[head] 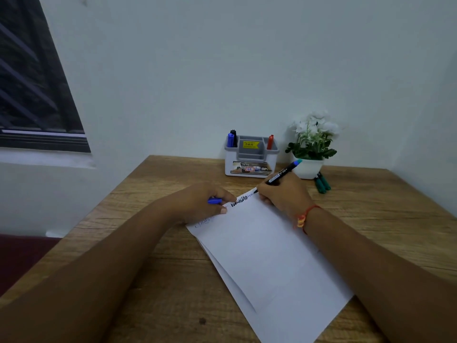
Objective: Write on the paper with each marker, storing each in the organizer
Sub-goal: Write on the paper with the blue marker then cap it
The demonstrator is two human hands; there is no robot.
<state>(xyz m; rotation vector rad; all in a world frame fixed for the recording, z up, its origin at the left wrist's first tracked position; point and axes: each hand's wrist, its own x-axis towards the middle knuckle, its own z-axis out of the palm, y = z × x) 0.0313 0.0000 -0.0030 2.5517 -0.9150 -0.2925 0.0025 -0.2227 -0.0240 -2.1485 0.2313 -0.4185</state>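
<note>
The marker is being gripped by the right hand, tip on the paper's 12 o'clock edge. A blue cap is being held by the left hand (resting on the paper), the organizer standing beyond at 12 o'clock.

Dim, cool, even light; soft shadows beneath the forearms on the worktop; wide-angle bending at edges; slightly soft focus throughout.

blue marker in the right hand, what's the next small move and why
Likely lift the blue marker off the paper and push it into the cap held in the left hand. The right hand has its tip by the writing on the top edge, and an uncapped marker shouldn't go into the organizer.
</note>
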